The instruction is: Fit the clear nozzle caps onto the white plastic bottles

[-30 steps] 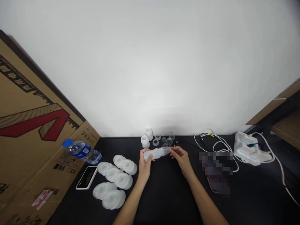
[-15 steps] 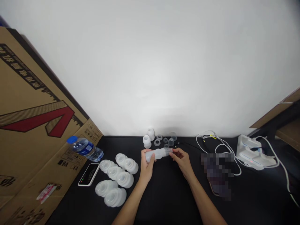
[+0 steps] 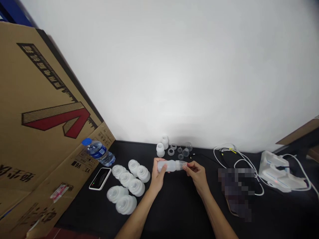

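My left hand (image 3: pixel 159 174) is wrapped round a translucent white bottle (image 3: pixel 169 165), which lies sideways above the black table. At its right end is a clear cap (image 3: pixel 181 165), pinched between the fingers of my right hand (image 3: pixel 196 172). Behind the bottle stand two white collar-shaped parts (image 3: pixel 160 150), with several clear rings and small domes (image 3: pixel 185 152) beside them. Several white bottles (image 3: pixel 136 187) stand in a cluster left of my left hand.
A water bottle (image 3: pixel 98 152) leans by a large cardboard box (image 3: pixel 54 139) at the left, near a phone (image 3: pixel 100 178). White cables (image 3: pixel 238 162), a pixelated object (image 3: pixel 236 192) and a white charging station (image 3: pixel 280 172) lie at the right.
The camera view has shifted, so the scene sits a little further right. The bottle is now closer to level, still held by both hands.
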`<state>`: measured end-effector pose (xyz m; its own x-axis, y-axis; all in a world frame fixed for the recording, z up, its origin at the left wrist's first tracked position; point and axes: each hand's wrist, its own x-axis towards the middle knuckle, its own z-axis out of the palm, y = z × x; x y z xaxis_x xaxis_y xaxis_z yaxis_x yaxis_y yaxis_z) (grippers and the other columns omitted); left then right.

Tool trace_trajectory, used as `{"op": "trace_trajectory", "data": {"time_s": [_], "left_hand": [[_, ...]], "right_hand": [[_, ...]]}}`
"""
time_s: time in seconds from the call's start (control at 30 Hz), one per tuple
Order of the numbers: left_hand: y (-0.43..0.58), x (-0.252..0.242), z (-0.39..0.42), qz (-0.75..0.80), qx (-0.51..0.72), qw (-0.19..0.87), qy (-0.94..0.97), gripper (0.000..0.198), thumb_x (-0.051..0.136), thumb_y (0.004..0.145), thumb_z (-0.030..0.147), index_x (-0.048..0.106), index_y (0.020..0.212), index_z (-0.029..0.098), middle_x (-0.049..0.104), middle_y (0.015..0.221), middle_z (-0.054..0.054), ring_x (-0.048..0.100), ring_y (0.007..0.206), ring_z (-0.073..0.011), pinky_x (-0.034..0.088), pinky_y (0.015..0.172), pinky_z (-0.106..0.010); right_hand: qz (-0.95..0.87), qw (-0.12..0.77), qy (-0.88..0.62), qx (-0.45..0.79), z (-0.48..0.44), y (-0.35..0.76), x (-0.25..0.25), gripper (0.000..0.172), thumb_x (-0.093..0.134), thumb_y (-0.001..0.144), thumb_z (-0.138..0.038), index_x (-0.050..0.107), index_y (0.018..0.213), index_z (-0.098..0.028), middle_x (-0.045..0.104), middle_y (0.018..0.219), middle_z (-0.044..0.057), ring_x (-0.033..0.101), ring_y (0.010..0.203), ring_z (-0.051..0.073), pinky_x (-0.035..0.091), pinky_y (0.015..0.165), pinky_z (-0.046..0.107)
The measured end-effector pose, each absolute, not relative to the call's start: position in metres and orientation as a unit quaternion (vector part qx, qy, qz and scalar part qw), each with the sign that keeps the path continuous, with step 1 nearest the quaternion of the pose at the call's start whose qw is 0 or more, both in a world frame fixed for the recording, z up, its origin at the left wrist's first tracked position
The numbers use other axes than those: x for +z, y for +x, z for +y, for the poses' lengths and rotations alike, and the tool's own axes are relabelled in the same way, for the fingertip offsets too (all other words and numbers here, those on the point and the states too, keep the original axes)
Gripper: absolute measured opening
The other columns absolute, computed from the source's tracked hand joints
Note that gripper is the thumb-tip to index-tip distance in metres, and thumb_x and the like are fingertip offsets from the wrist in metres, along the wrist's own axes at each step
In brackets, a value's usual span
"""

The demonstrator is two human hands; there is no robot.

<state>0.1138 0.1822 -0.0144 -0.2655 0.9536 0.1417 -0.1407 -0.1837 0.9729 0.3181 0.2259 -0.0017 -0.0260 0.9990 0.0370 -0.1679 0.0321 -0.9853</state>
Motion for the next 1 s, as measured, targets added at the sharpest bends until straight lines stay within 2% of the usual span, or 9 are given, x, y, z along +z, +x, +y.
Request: {"op": "trace_trajectory", "data": {"time_s": [0.1,0.23,0.33,0.47,0.57,0.67,0.8,0.9,1.0], "left_hand": [[0.115,-0.016,0.181,0.483,0.636,0.403,0.446,0.036,0.067,0.1,0.055,0.056,0.114,0.024,0.065,0.109,-0.005,0.065,0.086,-0.0205,0.059,0.072,-0.033],[0.117,-0.016,0.18,0.511,0.633,0.332,0.477,0.036,0.066,0.1,0.056,0.059,0.114,0.023,0.066,0.11,-0.007,0.065,0.096,-0.0232,0.056,0.086,-0.037],[0.118,-0.015,0.18,0.52,0.631,0.305,0.489,0.037,0.064,0.101,0.057,0.059,0.115,0.023,0.066,0.11,-0.008,0.066,0.099,-0.0245,0.054,0.09,-0.038],[0.121,-0.016,0.177,0.508,0.62,0.271,0.532,0.032,0.062,0.104,0.051,0.058,0.118,0.023,0.064,0.116,-0.01,0.065,0.107,-0.0268,0.052,0.096,-0.042],[0.127,-0.018,0.173,0.49,0.62,0.239,0.564,0.029,0.065,0.103,0.046,0.057,0.12,0.023,0.063,0.121,-0.012,0.063,0.116,-0.0293,0.05,0.103,-0.047],[0.137,-0.021,0.17,0.498,0.62,0.241,0.557,0.029,0.063,0.105,0.043,0.053,0.125,0.024,0.06,0.127,-0.013,0.062,0.122,-0.0294,0.048,0.109,-0.049],[0.143,-0.018,0.168,0.508,0.581,0.301,0.56,0.037,0.055,0.109,0.046,0.051,0.138,0.024,0.059,0.138,-0.015,0.06,0.128,-0.0303,0.047,0.112,-0.049],[0.141,-0.012,0.169,0.509,0.523,0.325,0.601,0.042,0.054,0.109,0.043,0.05,0.147,0.024,0.06,0.141,-0.015,0.062,0.128,-0.0315,0.049,0.111,-0.05],[0.139,-0.005,0.17,0.5,0.496,0.317,0.636,0.042,0.059,0.107,0.039,0.055,0.147,0.026,0.063,0.139,-0.013,0.062,0.129,-0.0312,0.049,0.112,-0.051]], "right_hand": [[-0.461,0.539,-0.433,0.556,0.225,0.317,-0.001,0.047,0.102,0.064,-0.049,0.066,0.068,-0.02,0.055,0.058,-0.006,0.043,0.05,0.01,0.032,0.05,0.025],[-0.445,0.548,-0.438,0.557,0.225,0.315,0.001,0.051,0.101,0.064,-0.052,0.062,0.067,-0.02,0.051,0.055,-0.007,0.039,0.046,0.009,0.027,0.047,0.024],[-0.435,0.552,-0.445,0.555,0.224,0.314,0.001,0.052,0.099,0.066,-0.056,0.061,0.067,-0.021,0.05,0.054,-0.008,0.036,0.044,0.008,0.023,0.045,0.024],[-0.418,0.554,-0.438,0.571,0.225,0.316,-0.003,0.053,0.098,0.069,-0.056,0.059,0.067,-0.021,0.047,0.053,-0.009,0.03,0.041,0.006,0.018,0.043,0.024],[-0.404,0.555,-0.432,0.585,0.227,0.316,-0.005,0.051,0.096,0.072,-0.058,0.061,0.07,-0.022,0.041,0.049,-0.011,0.027,0.04,0.006,0.019,0.043,0.024],[-0.38,0.581,-0.424,0.582,0.227,0.312,-0.001,0.047,0.093,0.076,-0.06,0.069,0.083,-0.021,0.048,0.052,-0.009,0.037,0.043,0.01,0.031,0.044,0.025],[-0.376,0.571,-0.376,0.625,0.221,0.307,0.008,0.046,0.093,0.077,-0.057,0.077,0.099,-0.02,0.073,0.085,0.005,0.059,0.063,0.017,0.052,0.06,0.032],[-0.415,0.517,-0.361,0.655,0.218,0.305,0.006,0.045,0.096,0.074,-0.051,0.08,0.102,-0.019,0.077,0.096,0.009,0.066,0.073,0.022,0.056,0.068,0.036],[-0.454,0.5,-0.384,0.629,0.219,0.306,-0.003,0.049,0.097,0.073,-0.048,0.08,0.109,-0.019,0.078,0.099,0.009,0.068,0.08,0.025,0.054,0.067,0.034]]}}
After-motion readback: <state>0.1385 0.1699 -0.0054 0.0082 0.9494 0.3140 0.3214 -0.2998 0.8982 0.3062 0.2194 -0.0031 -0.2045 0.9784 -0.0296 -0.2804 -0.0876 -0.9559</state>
